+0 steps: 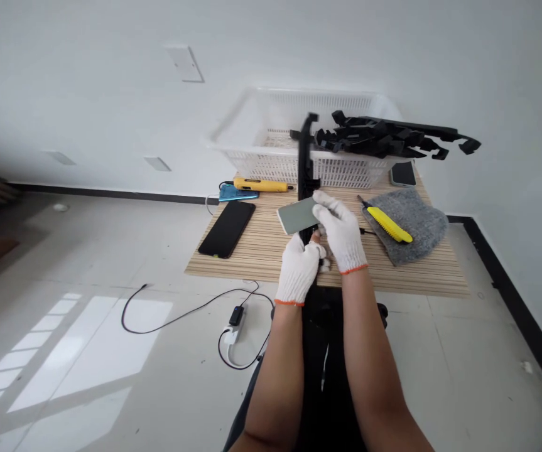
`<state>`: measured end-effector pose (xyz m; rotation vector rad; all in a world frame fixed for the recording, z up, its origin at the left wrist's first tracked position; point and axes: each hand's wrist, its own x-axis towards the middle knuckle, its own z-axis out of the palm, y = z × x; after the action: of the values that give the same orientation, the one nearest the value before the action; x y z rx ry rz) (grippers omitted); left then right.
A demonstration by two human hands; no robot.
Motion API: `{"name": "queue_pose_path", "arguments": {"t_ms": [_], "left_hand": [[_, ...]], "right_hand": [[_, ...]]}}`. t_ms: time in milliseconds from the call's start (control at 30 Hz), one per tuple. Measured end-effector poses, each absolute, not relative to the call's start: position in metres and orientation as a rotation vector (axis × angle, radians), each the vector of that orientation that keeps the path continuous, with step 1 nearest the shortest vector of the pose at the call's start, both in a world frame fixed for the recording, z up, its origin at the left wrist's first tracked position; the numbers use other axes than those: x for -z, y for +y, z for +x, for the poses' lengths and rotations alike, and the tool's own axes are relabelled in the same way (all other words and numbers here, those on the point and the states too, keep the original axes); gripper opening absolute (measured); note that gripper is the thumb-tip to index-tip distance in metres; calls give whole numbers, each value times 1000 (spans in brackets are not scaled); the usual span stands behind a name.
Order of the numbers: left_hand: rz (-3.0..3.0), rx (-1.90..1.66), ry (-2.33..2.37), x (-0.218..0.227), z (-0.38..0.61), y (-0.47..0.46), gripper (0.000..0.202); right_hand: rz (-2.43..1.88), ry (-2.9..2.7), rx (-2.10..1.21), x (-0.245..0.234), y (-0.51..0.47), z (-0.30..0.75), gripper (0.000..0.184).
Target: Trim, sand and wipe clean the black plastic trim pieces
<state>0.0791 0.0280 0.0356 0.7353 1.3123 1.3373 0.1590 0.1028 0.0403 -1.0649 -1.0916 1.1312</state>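
Both my hands wear white knit gloves with orange cuffs and are close together over the front of the table. My left hand is wrapped round a long black plastic strip, which stands up away from me with a hooked end at the top. Between the fingers of my right hand is a grey-green rectangular pad with a pale edge. The pad lies across the strip and hides part of it; whether they touch, I cannot tell.
Several black plastic strips lie across a white plastic basket. On the striped table are a black phone, a yellow-handled tool, a grey cloth under a yellow cutter, and another phone. Cables trail over the floor.
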Motion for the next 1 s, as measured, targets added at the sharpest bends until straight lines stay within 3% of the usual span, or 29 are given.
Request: {"name": "queue_pose_path", "arguments": {"t_ms": [233, 367, 500, 700, 1000], "left_hand": [[709, -1287, 1216, -38, 76, 27, 24], [716, -1306, 1141, -38, 75, 27, 28], [719, -1393, 1091, -34, 75, 28, 43], [761, -1425, 1064, -28, 70, 27, 78], [789, -1379, 1122, -29, 69, 26, 62]], "right_hand": [[-987, -1197, -1165, -45, 89, 180, 73], [-1006, -1151, -1194, -47, 88, 189, 59], [-1151, -1024, -1080, -45, 90, 198, 31], [-1136, -1300, -940, -43, 91, 211, 25], [-1304, -1152, -1129, -53, 83, 195, 39]]}}
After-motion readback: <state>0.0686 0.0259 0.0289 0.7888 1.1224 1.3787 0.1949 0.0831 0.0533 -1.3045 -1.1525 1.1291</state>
